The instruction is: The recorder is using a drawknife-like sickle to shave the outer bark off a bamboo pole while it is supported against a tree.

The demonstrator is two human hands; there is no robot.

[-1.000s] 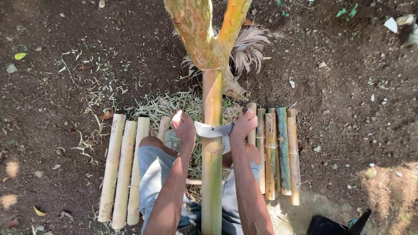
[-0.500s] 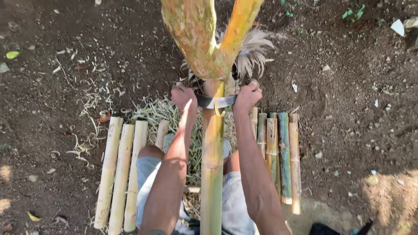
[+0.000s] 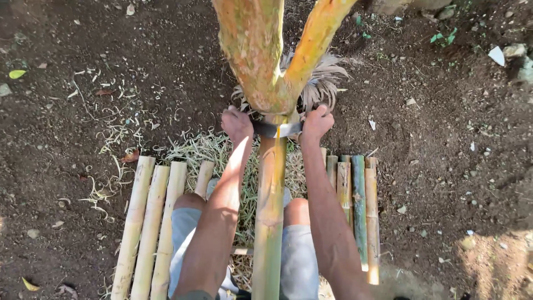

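Both hands (image 3: 237, 123) (image 3: 317, 123) grip blade (image 3: 276, 130) across bamboo pole (image 3: 269, 211)

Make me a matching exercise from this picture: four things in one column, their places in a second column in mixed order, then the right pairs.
Things
1. left hand
2. right hand
3. pale bamboo pieces
4. greenish bamboo pieces

Places
A. lying on the soil right of the knees
B. gripping the blade on the right side of the upright pole
C. lying on the soil left of the knees
D. gripping the blade on the left side of the upright pole

Pairs: 1-D, 2-B, 3-C, 4-A
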